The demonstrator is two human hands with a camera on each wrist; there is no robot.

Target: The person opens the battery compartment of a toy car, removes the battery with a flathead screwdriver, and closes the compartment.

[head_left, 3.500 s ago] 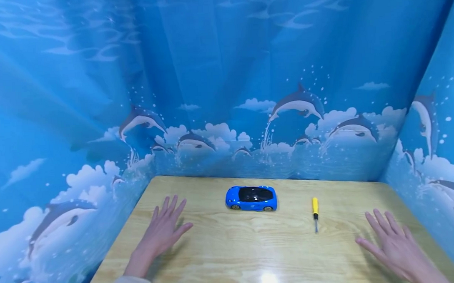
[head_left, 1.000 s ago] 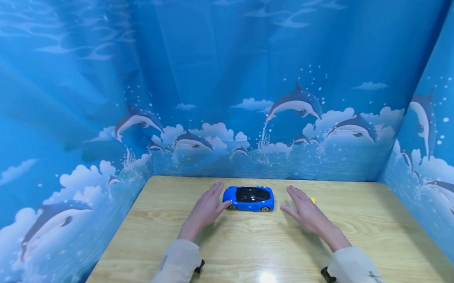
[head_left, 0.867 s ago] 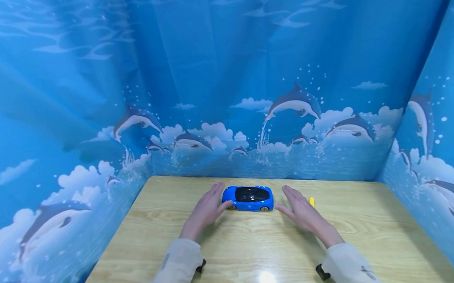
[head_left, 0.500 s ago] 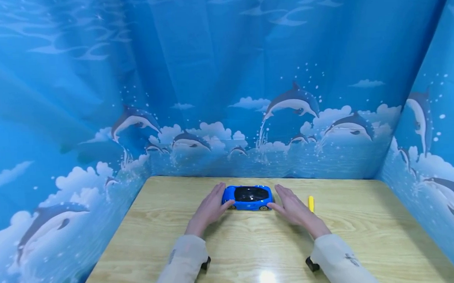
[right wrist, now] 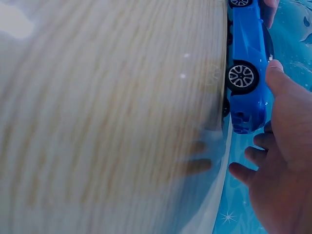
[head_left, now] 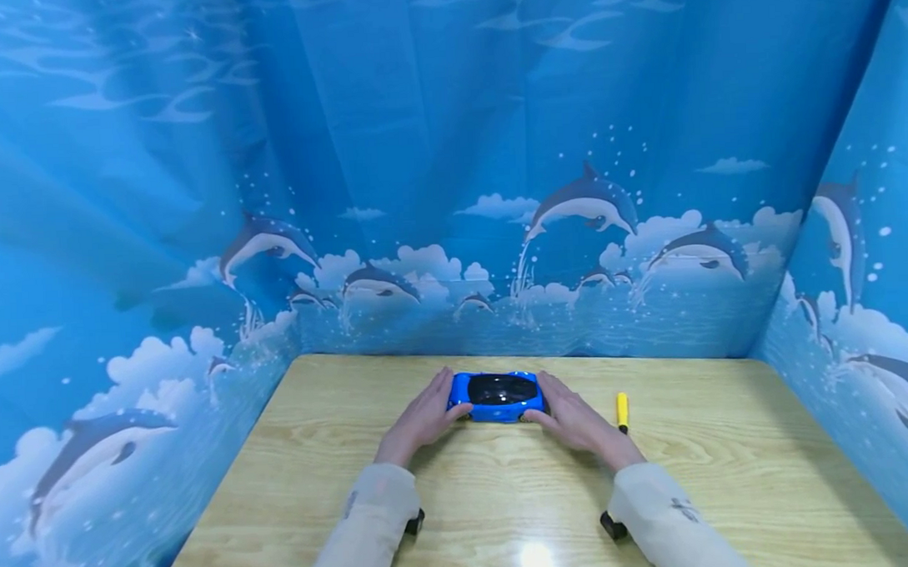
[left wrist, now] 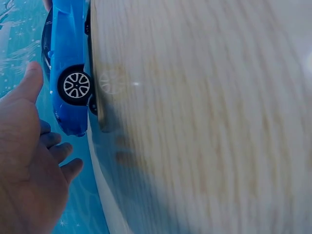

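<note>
Both our left hand [head_left: 421, 419] and right hand [head_left: 575, 417], relaxed and released, flank the blue toy car [head_left: 501, 390], a yellow handle [head_left: 623, 409] lying to its right.

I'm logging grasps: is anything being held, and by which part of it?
It cannot be told for certain: the left hand and right hand flank the blue toy car at its opposite ends, but a firm grip isn't clear.

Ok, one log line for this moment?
blue toy car: on wood-grain table; left hand, right hand: at opposite ends; yellow-handled screwdriver: right of car
</note>
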